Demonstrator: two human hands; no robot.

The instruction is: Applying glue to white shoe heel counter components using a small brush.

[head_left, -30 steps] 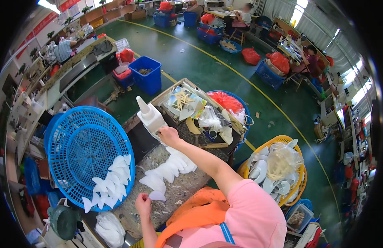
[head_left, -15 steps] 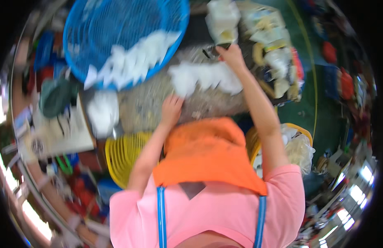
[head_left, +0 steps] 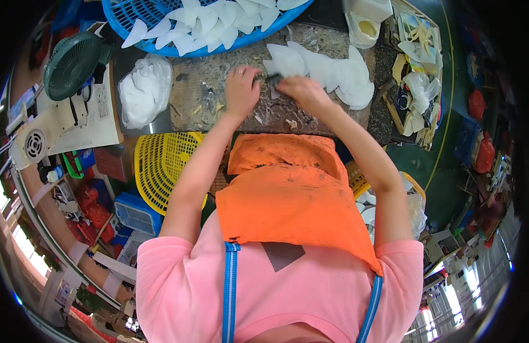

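Observation:
White, thin, petal-shaped pieces [head_left: 319, 66] lie fanned out and overlapping on the worn work board [head_left: 199, 86]. At the left end of this row, my right hand [head_left: 306, 93] pinches a short dark brush-like tool [head_left: 273, 79], its tip over the pieces there. My left hand [head_left: 240, 90] is close beside the tool, its fingers curled toward the thumb. What lies between them is too small to make out. A white tub wrapped in plastic, with a yellowish inside [head_left: 367, 27], stands beyond the row's right end.
A blue basket [head_left: 219, 47] with more white pieces stands at the far side. A white plastic bag [head_left: 144, 91] and a green fan [head_left: 74, 66] are on the left. A cluttered tray [head_left: 439, 74] stands right. Yellow baskets [head_left: 156, 168] flank my lap.
My right hand has moved from the tub to the left end of the row with the dark tool. My left hand has moved slightly farther forward. The whole view has shifted.

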